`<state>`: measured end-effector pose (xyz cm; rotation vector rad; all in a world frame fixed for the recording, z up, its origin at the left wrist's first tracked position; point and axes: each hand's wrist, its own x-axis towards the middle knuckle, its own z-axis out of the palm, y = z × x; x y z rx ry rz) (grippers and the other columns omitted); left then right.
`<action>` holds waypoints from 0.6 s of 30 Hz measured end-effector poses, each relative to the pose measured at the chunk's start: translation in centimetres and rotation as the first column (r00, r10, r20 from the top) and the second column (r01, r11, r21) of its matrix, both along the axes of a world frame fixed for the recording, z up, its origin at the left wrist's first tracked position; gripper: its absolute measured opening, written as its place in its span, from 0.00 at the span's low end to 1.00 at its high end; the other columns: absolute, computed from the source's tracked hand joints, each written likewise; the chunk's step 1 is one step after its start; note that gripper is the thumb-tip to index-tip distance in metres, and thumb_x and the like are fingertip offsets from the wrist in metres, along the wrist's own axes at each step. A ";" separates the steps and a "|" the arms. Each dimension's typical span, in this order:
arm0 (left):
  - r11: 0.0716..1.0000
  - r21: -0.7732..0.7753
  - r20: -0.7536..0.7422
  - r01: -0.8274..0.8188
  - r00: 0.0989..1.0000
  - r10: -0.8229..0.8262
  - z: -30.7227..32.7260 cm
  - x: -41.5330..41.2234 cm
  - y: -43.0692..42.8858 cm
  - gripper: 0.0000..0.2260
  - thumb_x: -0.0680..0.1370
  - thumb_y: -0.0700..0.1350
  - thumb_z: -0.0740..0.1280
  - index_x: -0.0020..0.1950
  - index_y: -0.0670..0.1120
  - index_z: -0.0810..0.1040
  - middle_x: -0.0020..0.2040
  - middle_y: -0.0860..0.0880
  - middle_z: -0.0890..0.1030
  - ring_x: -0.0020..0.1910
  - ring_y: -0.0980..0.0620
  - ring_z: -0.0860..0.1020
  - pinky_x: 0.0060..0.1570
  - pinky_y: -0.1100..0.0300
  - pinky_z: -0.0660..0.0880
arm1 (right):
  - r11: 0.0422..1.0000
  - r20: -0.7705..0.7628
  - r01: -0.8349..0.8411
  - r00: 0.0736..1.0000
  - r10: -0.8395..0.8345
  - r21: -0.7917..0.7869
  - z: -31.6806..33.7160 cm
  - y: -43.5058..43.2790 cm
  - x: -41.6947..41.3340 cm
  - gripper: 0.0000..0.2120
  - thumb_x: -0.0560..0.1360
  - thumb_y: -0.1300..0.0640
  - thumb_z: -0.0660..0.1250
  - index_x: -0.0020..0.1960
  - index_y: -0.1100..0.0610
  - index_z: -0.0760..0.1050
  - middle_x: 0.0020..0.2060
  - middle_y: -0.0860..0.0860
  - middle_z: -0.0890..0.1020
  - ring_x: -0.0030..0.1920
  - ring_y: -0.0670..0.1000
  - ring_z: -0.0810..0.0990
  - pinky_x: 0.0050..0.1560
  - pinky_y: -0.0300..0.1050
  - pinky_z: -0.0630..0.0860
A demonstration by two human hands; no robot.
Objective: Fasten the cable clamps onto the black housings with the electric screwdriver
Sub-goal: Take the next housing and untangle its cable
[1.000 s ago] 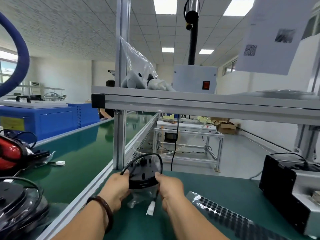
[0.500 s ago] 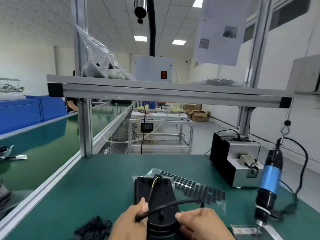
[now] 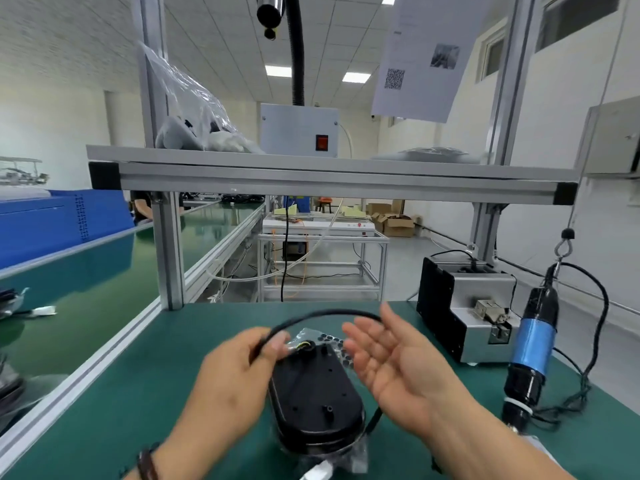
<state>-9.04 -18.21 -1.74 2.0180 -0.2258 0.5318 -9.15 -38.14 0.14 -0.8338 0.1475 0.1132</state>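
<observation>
**Fingers pinching cable at left, spread free at right; housing flat on bench**

Head view. Fingers (image 3: 277, 344) of the left hand (image 3: 235, 368) pinch the black cable (image 3: 325, 313) close to where it enters the black housing (image 3: 315, 393). The right hand (image 3: 391, 362) is palm-up, its fingers (image 3: 363, 336) straight and apart, holding nothing, just beside the cable's loop. The housing lies flat on the green bench mat (image 3: 138, 393) between both hands. The electric screwdriver (image 3: 533, 348) hangs at the right, well apart from the housing and untouched, near the screw feeder (image 3: 464, 306).

Assessment: the step appears to be dressing the cable ahead of clamping. Recommended: lay the cable flat along its path at the entry, keep the loop off the screw holes, steady the housing with the left hand, and bring the driver down square.

Not verified: no cable clamp or screw can be identified. The cable entry is motion-blurred. The housing's near end is partly cut off at the frame's bottom edge. The driver's bit is hidden behind the right forearm.
</observation>
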 end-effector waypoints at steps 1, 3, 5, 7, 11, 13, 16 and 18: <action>1.000 -0.009 0.015 0.014 1.000 -0.013 1.1 0.7 0.3 0.08 0.77 0.52 0.65 0.40 0.55 0.81 0.38 0.58 0.84 0.42 0.56 0.82 0.50 0.53 0.78 | 0.995 0.001 0.030 1.000 -0.031 0.098 0.6 0.3 0.3 0.16 0.74 0.52 0.68 0.51 0.65 0.77 0.43 0.59 0.85 0.33 0.52 0.82 0.28 0.37 0.78; 0.997 -0.054 0.031 0.056 0.998 -0.054 2.8 2.4 0.8 0.08 0.77 0.53 0.66 0.41 0.53 0.81 0.38 0.57 0.84 0.43 0.54 0.83 0.50 0.51 0.79 | 0.968 0.023 0.067 0.997 -0.075 0.241 1.5 1.0 0.9 0.10 0.76 0.55 0.67 0.45 0.63 0.76 0.38 0.58 0.85 0.31 0.51 0.82 0.27 0.36 0.77; 0.983 -0.151 0.033 0.106 0.994 -0.102 3.8 4.2 0.9 0.07 0.77 0.51 0.67 0.41 0.52 0.81 0.38 0.54 0.85 0.44 0.52 0.83 0.50 0.51 0.80 | 0.944 0.052 0.061 0.995 -0.082 0.323 2.1 1.6 1.0 0.10 0.77 0.58 0.66 0.42 0.64 0.77 0.34 0.58 0.84 0.29 0.51 0.82 0.25 0.36 0.77; 0.959 -0.213 0.026 0.188 0.982 -0.186 3.5 5.9 0.5 0.02 0.75 0.48 0.70 0.46 0.52 0.81 0.42 0.52 0.85 0.46 0.55 0.82 0.53 0.55 0.79 | 0.929 0.069 0.049 0.994 -0.080 0.367 2.7 1.9 1.0 0.11 0.76 0.59 0.66 0.39 0.65 0.77 0.32 0.59 0.83 0.28 0.52 0.82 0.25 0.36 0.77; 0.932 -0.046 -0.204 0.359 0.910 -0.360 -0.3 8.5 -0.9 0.25 0.71 0.47 0.74 0.67 0.50 0.72 0.65 0.53 0.75 0.64 0.57 0.73 0.66 0.61 0.68 | 0.911 0.114 0.016 0.991 -0.069 0.412 4.2 2.1 1.0 0.12 0.76 0.59 0.67 0.38 0.66 0.78 0.32 0.59 0.82 0.29 0.52 0.83 0.24 0.36 0.77; 0.913 0.144 -0.304 0.383 0.894 -0.328 -1.9 9.6 -2.1 0.27 0.74 0.52 0.71 0.72 0.52 0.67 0.69 0.54 0.70 0.68 0.58 0.68 0.69 0.62 0.62 | 0.907 0.139 0.015 0.987 -0.081 0.420 5.2 2.1 1.4 0.12 0.76 0.59 0.67 0.39 0.67 0.78 0.33 0.59 0.82 0.29 0.52 0.83 0.24 0.36 0.78; 0.922 0.245 -0.301 0.301 0.927 -0.223 -2.4 10.8 -3.1 0.18 0.80 0.53 0.62 0.69 0.53 0.71 0.67 0.54 0.74 0.66 0.57 0.71 0.66 0.65 0.64 | 0.907 0.165 0.011 0.982 -0.088 0.421 6.4 2.3 2.3 0.12 0.76 0.59 0.67 0.39 0.67 0.77 0.32 0.60 0.82 0.30 0.53 0.84 0.24 0.37 0.78; 0.908 0.310 -0.260 0.283 0.943 -0.206 -2.4 11.0 -3.3 0.13 0.82 0.49 0.59 0.65 0.52 0.75 0.63 0.54 0.77 0.63 0.57 0.73 0.60 0.69 0.66 | 0.912 0.184 0.008 0.979 -0.091 0.411 7.0 2.4 3.1 0.11 0.76 0.59 0.68 0.39 0.66 0.77 0.32 0.59 0.83 0.30 0.53 0.84 0.24 0.37 0.77</action>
